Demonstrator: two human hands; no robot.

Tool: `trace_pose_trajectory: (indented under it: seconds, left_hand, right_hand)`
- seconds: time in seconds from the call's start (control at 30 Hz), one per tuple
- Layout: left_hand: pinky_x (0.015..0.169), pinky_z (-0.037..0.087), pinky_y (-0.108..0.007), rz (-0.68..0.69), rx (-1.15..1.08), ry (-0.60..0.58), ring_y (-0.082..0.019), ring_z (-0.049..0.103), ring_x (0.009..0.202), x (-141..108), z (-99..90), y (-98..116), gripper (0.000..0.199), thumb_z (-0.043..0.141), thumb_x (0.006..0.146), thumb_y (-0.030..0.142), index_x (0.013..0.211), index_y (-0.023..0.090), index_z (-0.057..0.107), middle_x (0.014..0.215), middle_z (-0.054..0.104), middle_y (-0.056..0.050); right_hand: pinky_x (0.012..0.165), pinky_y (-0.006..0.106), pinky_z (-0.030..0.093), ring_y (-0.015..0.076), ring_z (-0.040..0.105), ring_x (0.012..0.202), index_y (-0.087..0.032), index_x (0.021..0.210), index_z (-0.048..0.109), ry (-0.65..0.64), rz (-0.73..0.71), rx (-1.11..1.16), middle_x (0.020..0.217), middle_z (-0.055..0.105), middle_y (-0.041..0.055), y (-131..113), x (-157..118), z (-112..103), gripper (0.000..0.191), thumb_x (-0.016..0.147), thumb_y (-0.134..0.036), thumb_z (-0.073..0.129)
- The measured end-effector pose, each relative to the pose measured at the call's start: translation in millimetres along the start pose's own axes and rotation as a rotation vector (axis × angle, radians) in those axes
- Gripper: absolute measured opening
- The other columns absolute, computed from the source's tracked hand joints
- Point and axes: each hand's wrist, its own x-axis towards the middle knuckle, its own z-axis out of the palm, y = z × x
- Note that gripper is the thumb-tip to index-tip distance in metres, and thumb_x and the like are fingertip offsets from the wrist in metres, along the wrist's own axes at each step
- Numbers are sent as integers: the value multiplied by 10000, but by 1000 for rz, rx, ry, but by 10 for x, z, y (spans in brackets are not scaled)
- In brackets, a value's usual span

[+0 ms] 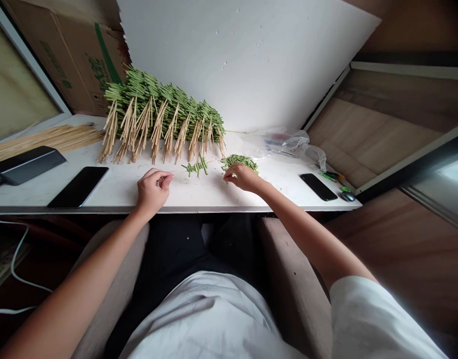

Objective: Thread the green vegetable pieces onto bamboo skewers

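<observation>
My left hand (154,188) is closed near the table's front edge, its fingers pinching the bare end of a thin wooden skewer. Short green bean pieces (196,167) are threaded along that skewer, to the right of the hand. My right hand (242,177) is at the near side of a small heap of cut green beans (240,160), fingertips pinched together and pointing down-left. What lies between those fingertips is too small to make out. Behind both hands rises a large stack of filled bean skewers (165,102), their bare stick ends pointing toward me.
Loose bare sticks (68,137) lie at the left, by a dark stand (34,164) and a black phone (79,187). Another phone (318,186), clear plastic bags (301,142) and small green-handled tools (331,175) are on the right. A white board (243,55) stands behind.
</observation>
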Motion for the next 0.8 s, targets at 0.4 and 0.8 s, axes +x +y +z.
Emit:
trace_pose_trajectory:
  seconds: [0.4, 0.8]
  left_hand:
    - [688, 521, -313, -38, 16, -23, -198, 675, 754, -13, 4, -9, 137, 703, 967, 267, 901, 182, 787, 909, 751, -84]
    - [681, 512, -313, -52, 21, -31, -198, 669, 749, -3, 2, -1, 144, 702, 961, 272, 897, 176, 788, 911, 755, -86]
  right_hand:
    - [833, 341, 499, 269, 690, 982, -173, 922, 812, 63, 16, 9, 999, 784, 110, -19, -12, -37, 155, 979, -159, 669]
    - [794, 326, 524, 241, 704, 887, -166, 966, 796, 79, 90, 90, 999, 789, 114, 133, -37, -1, 149, 997, -220, 661]
